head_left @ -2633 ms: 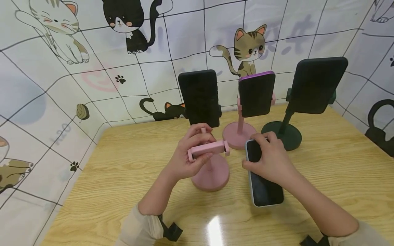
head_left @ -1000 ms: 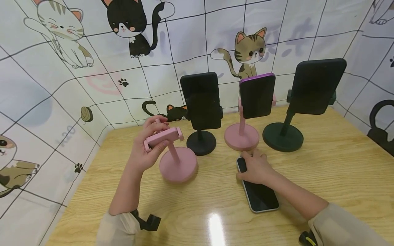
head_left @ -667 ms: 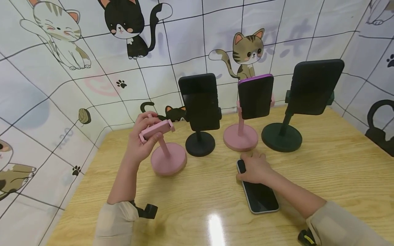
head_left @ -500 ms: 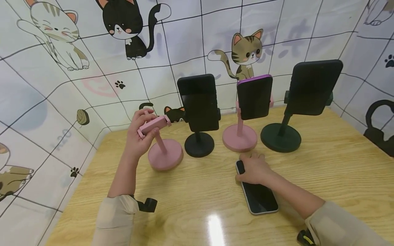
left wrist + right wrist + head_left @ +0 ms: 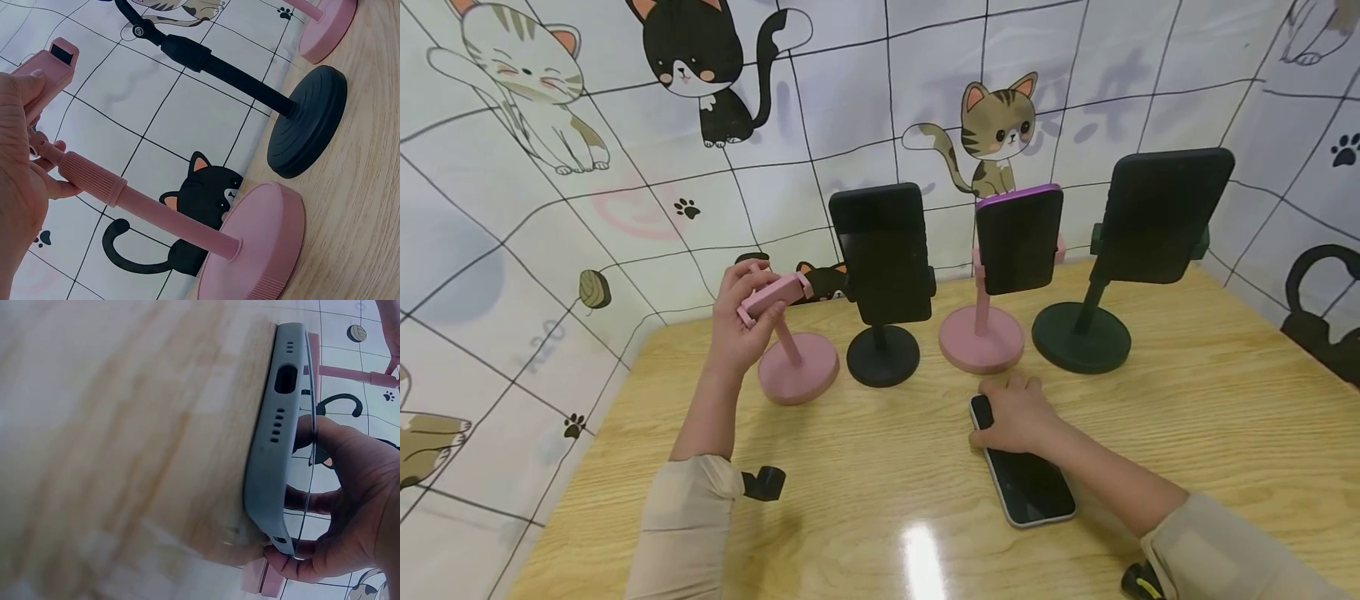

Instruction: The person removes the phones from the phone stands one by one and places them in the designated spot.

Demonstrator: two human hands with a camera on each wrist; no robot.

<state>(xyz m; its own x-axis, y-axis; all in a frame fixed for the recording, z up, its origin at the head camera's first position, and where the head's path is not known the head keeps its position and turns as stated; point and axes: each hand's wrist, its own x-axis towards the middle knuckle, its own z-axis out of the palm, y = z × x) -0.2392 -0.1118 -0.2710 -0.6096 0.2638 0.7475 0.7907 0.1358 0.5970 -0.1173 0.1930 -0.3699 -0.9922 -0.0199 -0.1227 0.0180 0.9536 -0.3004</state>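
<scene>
The left hand [image 5: 740, 321], over the bench [image 5: 865, 467], grips a pink stand [image 5: 798, 372] just beside a black stand [image 5: 883, 356]; the right hand [image 5: 1017, 417] pinches a phone [image 5: 1033, 490] lying there. Only the left wrist view shows me a ribbed collar [image 5: 92, 177]; only the right, the charging port [image 5: 286, 379].

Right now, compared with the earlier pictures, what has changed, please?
The left hand moved the empty pink stand left and back, beside the black stand. The right hand and its phone shifted slightly toward the person. Both hands keep hold. The black stand, green stand and phone-bearing pink stand stayed in place.
</scene>
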